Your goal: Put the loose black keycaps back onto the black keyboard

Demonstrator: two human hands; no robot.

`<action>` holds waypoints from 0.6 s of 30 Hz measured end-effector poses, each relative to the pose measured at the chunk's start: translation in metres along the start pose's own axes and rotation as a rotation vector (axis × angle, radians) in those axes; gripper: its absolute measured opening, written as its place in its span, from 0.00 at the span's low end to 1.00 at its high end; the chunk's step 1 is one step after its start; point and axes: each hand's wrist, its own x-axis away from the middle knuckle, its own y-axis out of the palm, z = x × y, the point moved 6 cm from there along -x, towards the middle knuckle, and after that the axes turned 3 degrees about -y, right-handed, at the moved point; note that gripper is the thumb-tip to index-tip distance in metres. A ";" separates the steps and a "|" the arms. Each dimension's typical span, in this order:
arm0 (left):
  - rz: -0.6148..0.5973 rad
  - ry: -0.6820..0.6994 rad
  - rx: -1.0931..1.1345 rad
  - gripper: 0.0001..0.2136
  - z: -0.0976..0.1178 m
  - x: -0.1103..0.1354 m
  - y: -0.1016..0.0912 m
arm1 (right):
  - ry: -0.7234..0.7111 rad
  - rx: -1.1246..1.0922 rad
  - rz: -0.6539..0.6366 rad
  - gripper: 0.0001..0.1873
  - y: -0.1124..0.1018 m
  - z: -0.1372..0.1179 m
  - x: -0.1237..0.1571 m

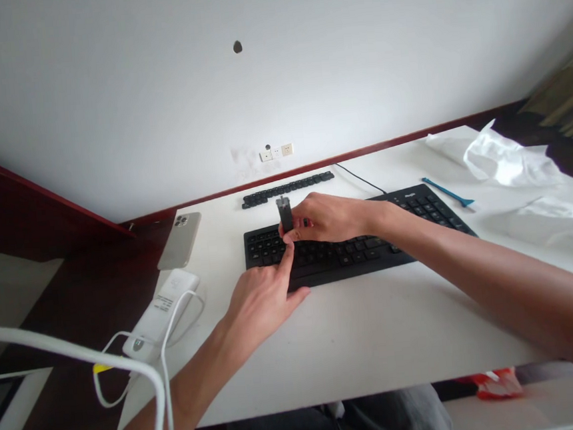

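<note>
A black keyboard (364, 245) lies on the white table, its left part under my hands. My right hand (324, 217) reaches in from the right and pinches a dark grey bar-shaped piece (285, 214), held upright above the keys; its exact kind is unclear. From the lower left comes my left hand (263, 296), with index finger and thumb stretched apart. That index fingertip meets the right fingers near the foot of the grey piece. The left thumb lies by the keyboard's front edge. Some keys are hidden behind both hands.
Black keycaps (287, 189) stand in rows behind the keyboard. A blue pry tool (447, 191) and white plastic wrapping (507, 159) are at the right. On the left lie a phone (181, 241) and a white power strip (162, 309) with cables.
</note>
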 end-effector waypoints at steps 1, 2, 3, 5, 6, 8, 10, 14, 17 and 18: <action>0.002 0.003 0.000 0.39 0.000 0.000 0.000 | 0.000 -0.047 -0.013 0.18 -0.002 0.006 0.000; 0.006 0.003 0.002 0.39 -0.001 0.000 0.001 | -0.011 -0.110 -0.041 0.18 -0.003 0.012 0.000; 0.011 0.005 0.004 0.40 -0.001 0.000 0.001 | -0.029 -0.176 -0.067 0.18 -0.004 0.019 0.001; 0.017 0.013 0.008 0.40 -0.002 0.000 0.001 | -0.046 -0.296 -0.091 0.20 -0.006 0.031 0.002; 0.017 0.017 0.009 0.40 -0.002 0.000 0.001 | -0.041 -0.339 -0.096 0.21 -0.006 0.037 0.002; 0.018 0.024 0.009 0.41 -0.001 0.000 0.001 | -0.020 -0.410 -0.113 0.23 -0.006 0.047 0.003; 0.020 0.028 0.010 0.41 -0.001 0.000 0.000 | 0.005 -0.465 -0.137 0.25 -0.004 0.054 0.004; 0.008 0.019 0.013 0.41 -0.001 0.001 0.000 | 0.044 -0.459 -0.133 0.27 -0.001 0.052 0.003; 0.007 0.013 0.018 0.42 -0.002 0.001 0.001 | 0.088 -0.246 0.001 0.24 -0.003 0.037 -0.001; 0.010 0.012 0.020 0.42 -0.002 0.001 0.001 | 0.099 -0.153 0.043 0.24 -0.004 0.030 -0.001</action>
